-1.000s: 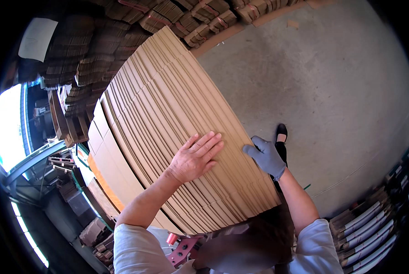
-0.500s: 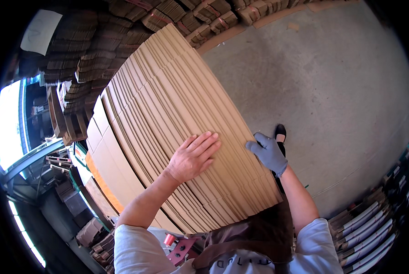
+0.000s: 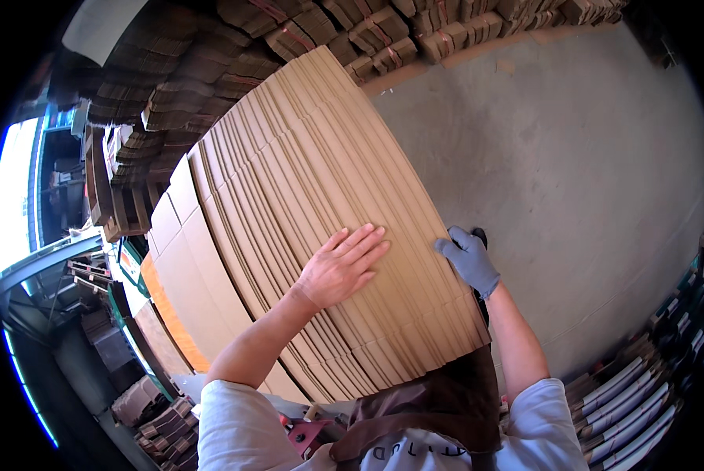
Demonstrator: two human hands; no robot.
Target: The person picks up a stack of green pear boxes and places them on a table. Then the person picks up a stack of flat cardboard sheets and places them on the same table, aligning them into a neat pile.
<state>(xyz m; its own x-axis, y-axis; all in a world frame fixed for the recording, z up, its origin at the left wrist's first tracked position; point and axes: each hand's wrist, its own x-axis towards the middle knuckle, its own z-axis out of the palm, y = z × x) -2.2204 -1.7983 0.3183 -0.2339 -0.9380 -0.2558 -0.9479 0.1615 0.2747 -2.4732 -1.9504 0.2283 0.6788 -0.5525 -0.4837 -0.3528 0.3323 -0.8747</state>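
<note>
A tall stack of flat brown cardboard sheets (image 3: 305, 180) stands on edge in front of me, fanned out. My left hand (image 3: 340, 267), bare, lies flat with fingers spread on top of the sheet edges near the stack's near end. My right hand (image 3: 469, 259), in a grey-blue glove, presses against the right side of the stack, fingers curled on the outermost sheet.
Bundles of folded cardboard (image 3: 383, 31) are piled along the far wall and at the left. A concrete floor (image 3: 572, 157) spreads to the right. Stacked flat packs (image 3: 642, 392) lie at the lower right. A green machine frame (image 3: 132, 314) stands at the left.
Both hands stay on the stack in nearly the same places. My head has dipped slightly, so my dark apron shows more at the bottom.
</note>
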